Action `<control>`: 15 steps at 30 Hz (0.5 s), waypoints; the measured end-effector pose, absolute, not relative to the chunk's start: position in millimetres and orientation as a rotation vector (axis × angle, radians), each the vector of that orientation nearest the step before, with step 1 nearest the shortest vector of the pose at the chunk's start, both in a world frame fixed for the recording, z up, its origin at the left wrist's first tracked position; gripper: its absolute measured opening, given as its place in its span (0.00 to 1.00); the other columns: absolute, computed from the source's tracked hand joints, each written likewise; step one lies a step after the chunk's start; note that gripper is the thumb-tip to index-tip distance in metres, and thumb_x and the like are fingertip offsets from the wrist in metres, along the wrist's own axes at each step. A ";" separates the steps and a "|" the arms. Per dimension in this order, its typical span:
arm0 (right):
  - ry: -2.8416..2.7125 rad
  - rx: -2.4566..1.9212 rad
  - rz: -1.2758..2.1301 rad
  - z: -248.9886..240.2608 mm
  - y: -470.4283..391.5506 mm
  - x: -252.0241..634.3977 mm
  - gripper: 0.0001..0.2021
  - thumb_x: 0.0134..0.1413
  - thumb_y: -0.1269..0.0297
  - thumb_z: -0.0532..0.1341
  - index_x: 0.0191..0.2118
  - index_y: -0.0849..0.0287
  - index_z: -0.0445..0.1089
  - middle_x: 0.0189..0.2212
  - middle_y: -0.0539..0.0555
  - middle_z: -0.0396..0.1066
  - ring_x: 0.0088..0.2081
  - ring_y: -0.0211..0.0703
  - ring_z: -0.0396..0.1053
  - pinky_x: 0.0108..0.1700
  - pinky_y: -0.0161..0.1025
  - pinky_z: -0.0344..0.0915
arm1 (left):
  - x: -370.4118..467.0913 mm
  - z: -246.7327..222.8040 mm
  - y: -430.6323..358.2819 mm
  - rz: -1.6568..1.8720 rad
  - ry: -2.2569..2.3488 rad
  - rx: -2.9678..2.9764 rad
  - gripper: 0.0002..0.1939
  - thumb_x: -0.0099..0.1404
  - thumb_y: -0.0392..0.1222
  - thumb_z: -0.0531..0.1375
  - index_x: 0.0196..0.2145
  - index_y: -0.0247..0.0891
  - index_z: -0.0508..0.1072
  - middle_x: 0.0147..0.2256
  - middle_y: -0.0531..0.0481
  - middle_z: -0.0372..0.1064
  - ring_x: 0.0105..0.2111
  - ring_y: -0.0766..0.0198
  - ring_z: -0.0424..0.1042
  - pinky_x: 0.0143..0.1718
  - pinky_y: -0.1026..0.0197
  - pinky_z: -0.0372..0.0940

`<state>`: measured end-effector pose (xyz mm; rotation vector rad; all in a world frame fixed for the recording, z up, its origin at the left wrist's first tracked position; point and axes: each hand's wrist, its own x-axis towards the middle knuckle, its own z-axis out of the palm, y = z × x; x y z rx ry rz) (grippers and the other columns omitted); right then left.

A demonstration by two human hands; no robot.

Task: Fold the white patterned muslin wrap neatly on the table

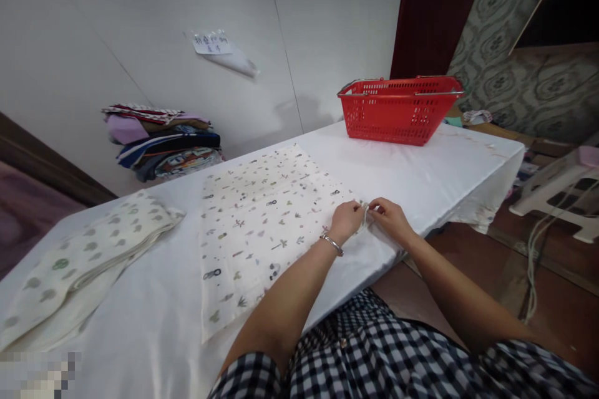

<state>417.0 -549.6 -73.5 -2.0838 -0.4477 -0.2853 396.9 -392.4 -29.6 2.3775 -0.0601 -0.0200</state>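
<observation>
A cream cloth (266,224) printed with small plants and animals lies spread flat on the white-covered table (161,324). At its near right corner, my left hand (347,221) pinches the edge of the fabric, with a silver bracelet on that wrist. Close beside it, my right hand (389,218) has its fingertips closed on the same corner, which is gathered up between the two hands. The exact fold of the corner is partly hidden by my fingers.
A folded cream cloth with grey spots (93,243) lies at the table's left. A red plastic basket (397,113) stands at the back right. Stacked folded fabrics (163,143) sit by the wall. A white plastic stool (556,190) is on the floor at right.
</observation>
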 end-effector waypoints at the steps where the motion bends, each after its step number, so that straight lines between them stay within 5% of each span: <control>1: -0.466 -2.074 -0.283 -73.9 -549.5 417.4 0.08 0.49 0.62 0.56 0.33 0.56 0.70 0.28 0.49 0.69 0.26 0.38 0.63 0.31 0.36 0.60 | 396.8 -29.5 -392.5 -0.019 -0.065 2.380 0.15 0.66 0.43 0.53 0.28 0.37 0.77 0.31 0.49 0.75 0.33 0.64 0.70 0.33 0.65 0.59; 9: -0.651 -2.056 -0.473 -71.3 -551.0 420.8 0.05 0.53 0.62 0.58 0.29 0.56 0.67 0.28 0.51 0.67 0.29 0.40 0.64 0.34 0.38 0.61 | 391.3 -18.7 -389.1 0.184 -0.139 2.683 0.15 0.69 0.42 0.50 0.33 0.38 0.75 0.37 0.47 0.74 0.37 0.61 0.71 0.36 0.62 0.62; 15: -0.706 -1.993 -0.483 -64.3 -549.9 422.1 0.06 0.55 0.61 0.58 0.30 0.56 0.68 0.43 0.56 0.71 0.34 0.41 0.67 0.34 0.38 0.63 | 385.6 -10.0 -389.4 0.245 -0.402 2.928 0.15 0.72 0.40 0.47 0.41 0.36 0.72 0.40 0.44 0.70 0.41 0.59 0.71 0.40 0.60 0.63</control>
